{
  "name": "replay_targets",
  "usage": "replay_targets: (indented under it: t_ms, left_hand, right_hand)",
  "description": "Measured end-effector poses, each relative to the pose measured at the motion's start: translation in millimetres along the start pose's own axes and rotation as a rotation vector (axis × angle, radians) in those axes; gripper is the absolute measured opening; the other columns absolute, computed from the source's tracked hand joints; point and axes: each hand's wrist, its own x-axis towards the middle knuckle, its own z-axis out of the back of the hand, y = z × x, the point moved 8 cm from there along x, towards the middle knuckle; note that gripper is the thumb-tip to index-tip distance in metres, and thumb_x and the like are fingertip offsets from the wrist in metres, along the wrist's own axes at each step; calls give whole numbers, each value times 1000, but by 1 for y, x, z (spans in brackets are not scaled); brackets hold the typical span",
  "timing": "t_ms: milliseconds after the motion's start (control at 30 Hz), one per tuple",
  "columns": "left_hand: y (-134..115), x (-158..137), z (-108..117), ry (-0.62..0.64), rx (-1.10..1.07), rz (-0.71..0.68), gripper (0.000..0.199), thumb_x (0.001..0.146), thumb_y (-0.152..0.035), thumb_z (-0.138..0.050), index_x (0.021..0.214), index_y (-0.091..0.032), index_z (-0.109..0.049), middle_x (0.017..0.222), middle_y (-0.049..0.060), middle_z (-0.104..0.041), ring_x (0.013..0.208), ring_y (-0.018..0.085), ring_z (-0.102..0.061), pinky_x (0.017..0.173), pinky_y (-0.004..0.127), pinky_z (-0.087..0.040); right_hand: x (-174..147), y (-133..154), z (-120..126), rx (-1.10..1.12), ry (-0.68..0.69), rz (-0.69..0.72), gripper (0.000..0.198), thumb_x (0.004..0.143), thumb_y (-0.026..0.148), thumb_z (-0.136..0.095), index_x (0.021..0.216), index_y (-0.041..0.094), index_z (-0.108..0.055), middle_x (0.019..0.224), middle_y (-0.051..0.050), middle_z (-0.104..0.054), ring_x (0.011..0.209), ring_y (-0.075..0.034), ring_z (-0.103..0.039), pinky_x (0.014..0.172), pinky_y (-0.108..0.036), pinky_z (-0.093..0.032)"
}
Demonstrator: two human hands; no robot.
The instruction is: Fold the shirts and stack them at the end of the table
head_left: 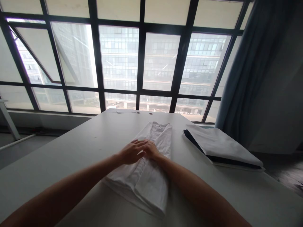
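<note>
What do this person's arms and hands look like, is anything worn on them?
Both arms are bare as far as the picture shows: no sleeves, no gloves. The left hand and right hand show no watch, ring or bracelet that I can make out. No markings are visible.

One head cam, worn by person: looks fwd and down across table (pixel 71 151) toward window (pixel 142 63), arms close in foreground. No 2nd view.

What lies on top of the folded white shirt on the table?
Both hands rest flat on the folded white shirt: left hand, right hand, side by side. The fabric beneath the palms is hidden.
</note>
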Motion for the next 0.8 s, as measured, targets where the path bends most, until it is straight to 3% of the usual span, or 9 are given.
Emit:
replay_targets:
  t_ms: [67, 133, 233, 300, 400, 600, 800]
  left_hand:
    - [-37, -14, 10, -70, -65, -161, 43, 99, -42, -41, 131, -19, -59, 146, 12, -52, 139, 23, -41, 117, 41, -27]
    - [-56, -25, 14, -87, -124, -223, 47, 95, -48, -50, 129, -18, -60, 145, 13, -52, 138, 26, -42, 118, 43, -26]
    - [-66, -35, 3, 74, -195, -256, 62, 91, -57, -54, 141, -20, -51, 157, 13, -36, 146, 31, -30, 121, 50, -17]
    - [-66, -40, -9, 222, -244, -252, 68, 93, -58, -50, 150, -24, -40, 161, 11, -25, 149, 33, -18, 121, 55, -11]
    - [-64, -47, -14, 331, -327, -217, 71, 96, -59, -44, 156, -26, -28, 163, 10, -19, 150, 34, -9, 119, 58, -5]
    - [-78, -74, 5, 402, -451, -254, 75, 93, -59, -50, 157, -28, -26, 162, 9, -20, 149, 36, -8, 119, 59, 1]
    - [-84, -87, 18, 434, -508, -221, 74, 93, -57, -52, 156, -28, -27, 161, 9, -23, 149, 37, -10, 118, 60, 1]
  right_hand:
    - [-2, -4, 3, 67, -28, 37, 56, 97, 30, -56, 147, 8, -44, 148, -18, -41, 138, -32, -36, 116, -46, -28]
    - [-13, -6, 5, 91, -18, 121, 63, 95, 35, -60, 149, 8, -42, 148, -18, -41, 138, -31, -37, 116, -43, -31]
    - [-40, -8, 12, 96, 27, 304, 68, 91, 38, -63, 150, 9, -42, 151, -17, -37, 141, -31, -30, 118, -45, -28]
    - [-55, -17, 16, 54, 67, 340, 62, 96, 38, -54, 150, 10, -43, 152, -15, -35, 143, -29, -27, 119, -46, -25]
    - [-63, -39, 24, -35, 107, 282, 61, 100, 42, -43, 151, 9, -41, 154, -14, -31, 144, -28, -24, 120, -48, -21]
    - [-46, -88, 31, -122, 144, 218, 67, 102, 56, -34, 154, 13, -35, 157, -8, -26, 145, -26, -21, 121, -45, -16]
    - [3, -183, 40, -238, 129, 14, 70, 102, 56, -27, 156, 12, -31, 159, -8, -21, 147, -25, -17, 121, -41, -12]
